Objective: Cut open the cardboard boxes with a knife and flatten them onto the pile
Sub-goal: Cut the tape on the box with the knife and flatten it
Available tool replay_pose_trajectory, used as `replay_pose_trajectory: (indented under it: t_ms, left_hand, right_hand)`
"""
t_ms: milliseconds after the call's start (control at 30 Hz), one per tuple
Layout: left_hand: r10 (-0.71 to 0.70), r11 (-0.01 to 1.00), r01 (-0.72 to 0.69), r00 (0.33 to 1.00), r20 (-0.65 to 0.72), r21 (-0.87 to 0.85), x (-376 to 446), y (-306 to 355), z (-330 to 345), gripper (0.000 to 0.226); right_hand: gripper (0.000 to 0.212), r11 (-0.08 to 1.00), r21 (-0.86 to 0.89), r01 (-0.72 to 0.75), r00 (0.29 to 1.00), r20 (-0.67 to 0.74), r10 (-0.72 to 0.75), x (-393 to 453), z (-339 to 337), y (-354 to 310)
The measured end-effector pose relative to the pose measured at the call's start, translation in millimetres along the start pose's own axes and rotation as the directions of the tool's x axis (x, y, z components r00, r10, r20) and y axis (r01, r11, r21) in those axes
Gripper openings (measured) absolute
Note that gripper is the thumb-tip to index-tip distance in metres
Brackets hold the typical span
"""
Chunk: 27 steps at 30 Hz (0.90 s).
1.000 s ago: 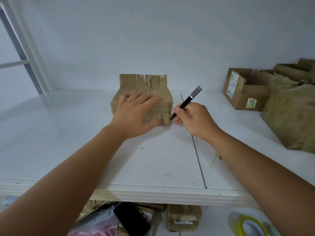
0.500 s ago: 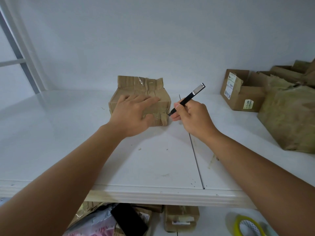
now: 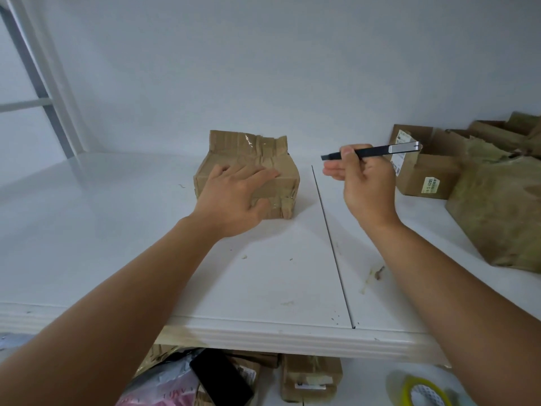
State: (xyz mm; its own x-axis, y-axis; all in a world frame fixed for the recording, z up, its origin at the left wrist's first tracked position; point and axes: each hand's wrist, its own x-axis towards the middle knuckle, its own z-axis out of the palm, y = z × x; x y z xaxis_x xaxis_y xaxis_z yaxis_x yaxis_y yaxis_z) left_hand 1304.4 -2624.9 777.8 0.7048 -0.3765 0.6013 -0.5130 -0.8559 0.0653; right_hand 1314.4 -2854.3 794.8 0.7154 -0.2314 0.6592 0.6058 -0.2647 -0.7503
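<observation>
Head view. A taped cardboard box [image 3: 248, 174] sits on the white surface [image 3: 117, 244], near its middle and just left of a seam in the top. Its rear flap stands up; the top and front are closed with clear tape, so any contents are hidden. The left hand [image 3: 234, 200] lies flat on the box top, fingers [image 3: 263, 173] straight and spread, thumb down against the front face. The right hand [image 3: 366, 186] is raised to the right of the box and apart from it; thumb and curled fingers pinch a slim black knife [image 3: 371, 151] held nearly level, silver end pointing right. Whether a blade is extended at the dark left tip cannot be made out.

At the right edge stand more boxes [image 3: 424, 171], 1 open with a white label and a yellow-green sticker; its inside is not visible. In front of them lies a pile [image 3: 497, 212] of flattened brown cardboard, cut off by the frame. Below the surface edge, partly hidden: cardboard pieces, a black phone-like slab [image 3: 222, 376], pink packaging [image 3: 172, 391], and a yellow tape roll [image 3: 421, 391] cut off at the bottom.
</observation>
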Motion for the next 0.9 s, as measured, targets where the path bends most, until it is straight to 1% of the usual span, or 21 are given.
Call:
replay_pose_trajectory:
  t_ms: [67,200,333,467,633,700,767,800,833,867,900]
  left_hand:
    - [0.004,1.000,-0.004,0.999,-0.037,0.008,-1.4,-0.7,1.1,0.062]
    - [-0.019,0.998,0.023,0.997,-0.077,0.052,-4.9,-9.9,6.4,0.053]
    - [-0.065,0.995,0.072,0.991,-0.115,0.064,-4.6,-17.1,10.7,0.054]
    - [-0.063,0.998,0.065,0.988,-0.139,0.014,-1.8,-20.2,14.8,0.051]
    - [-0.094,0.993,0.082,0.982,-0.164,-0.082,-1.4,-19.6,14.4,0.052]
    - [-0.103,0.991,0.087,0.979,-0.177,-0.098,-3.5,-19.9,13.6,0.051]
    - [-0.124,0.988,0.103,0.975,-0.187,-0.119,-5.1,-20.4,11.9,0.055]
    - [-0.164,0.982,0.140,0.965,-0.205,-0.129,-5.1,-21.3,9.9,0.057]
    - [-0.238,0.968,0.208,0.941,-0.239,-0.144,-4.4,-23.3,7.0,0.057]
    - [-0.339,0.938,0.301,0.901,-0.270,-0.173,-3.5,-27.6,3.9,0.056]
    - [-0.448,0.891,0.400,0.852,-0.270,-0.216,-3.2,-33.3,1.0,0.054]
  right_hand:
    - [0.021,0.998,-0.049,-0.027,0.998,0.058,0.030,-6.7,1.0,5.0]
    - [0.019,0.998,-0.048,-0.048,0.987,0.151,0.055,-12.7,3.3,4.3]
    - [0.020,0.994,-0.081,-0.080,0.973,0.208,0.095,-18.1,2.3,4.0]
    - [0.019,0.989,-0.123,-0.081,0.951,0.288,0.114,-21.3,4.3,4.1]
    - [0.020,0.980,-0.198,0.005,0.927,0.369,0.070,-25.3,6.1,2.7]
    - [0.019,0.982,-0.191,-0.002,0.923,0.377,0.075,-25.9,6.2,1.4]
    - [0.019,0.987,-0.155,-0.040,0.922,0.374,0.096,-25.7,5.7,0.3]
    - [0.020,0.988,-0.141,-0.057,0.922,0.372,0.107,-25.7,5.3,-0.3]
    - [0.020,0.989,-0.130,-0.071,0.921,0.372,0.115,-25.7,4.9,-1.0]
    - [0.019,0.989,-0.121,-0.082,0.920,0.372,0.122,-25.9,4.7,-1.5]
    - [0.019,0.989,-0.112,-0.093,0.919,0.373,0.129,-26.0,4.6,-1.7]
